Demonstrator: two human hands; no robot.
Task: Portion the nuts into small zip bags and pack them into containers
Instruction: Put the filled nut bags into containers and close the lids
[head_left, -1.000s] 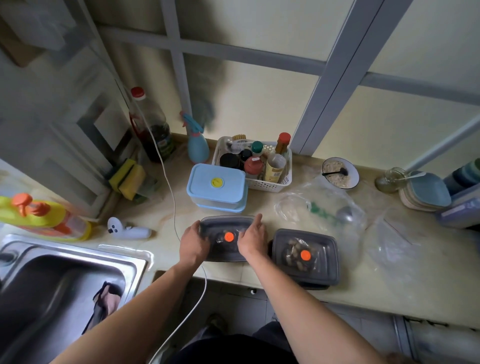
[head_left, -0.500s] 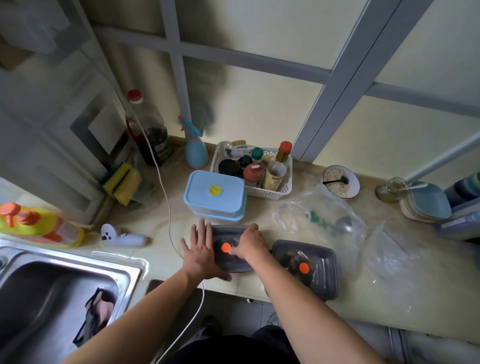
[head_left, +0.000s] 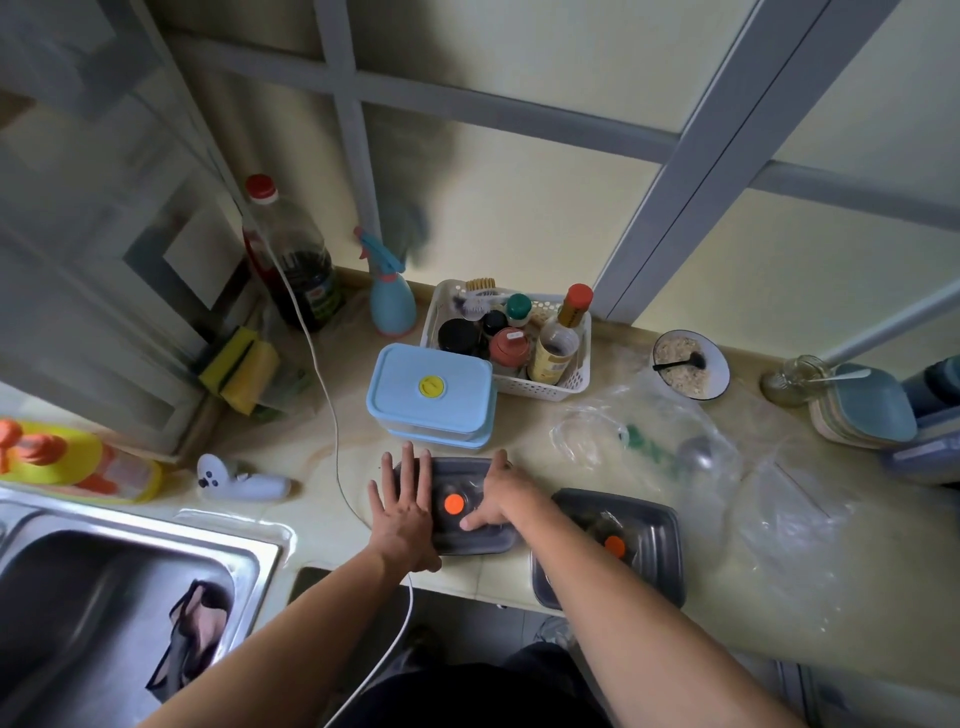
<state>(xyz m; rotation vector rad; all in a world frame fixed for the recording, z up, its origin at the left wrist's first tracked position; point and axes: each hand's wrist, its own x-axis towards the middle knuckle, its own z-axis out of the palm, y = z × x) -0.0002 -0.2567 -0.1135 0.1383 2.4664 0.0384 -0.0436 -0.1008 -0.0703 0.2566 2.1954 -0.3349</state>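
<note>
Two dark grey lidded containers with orange buttons sit at the counter's front edge. My left hand (head_left: 402, 512) lies flat, fingers straight and spread, on the left end of the nearer-left container (head_left: 462, 480). My right hand (head_left: 493, 493) presses down on that lid's right side, fingers pointing at the orange button. The second grey container (head_left: 649, 530), with nuts showing through its lid, stands to the right, partly behind my right forearm. Loose clear zip bags (head_left: 779, 509) lie on the counter to the right.
A light blue lidded box (head_left: 431, 392) stands just behind the grey container. A white basket of bottles (head_left: 566, 384), a bowl of oats (head_left: 688, 364), a spray bottle (head_left: 392, 301) and stacked plates (head_left: 862, 405) line the back. The sink (head_left: 104, 587) is left.
My left hand went from gripping the container's left edge to lying flat with spread fingers on the lid. My right hand shifted to press the lid beside the orange button.
</note>
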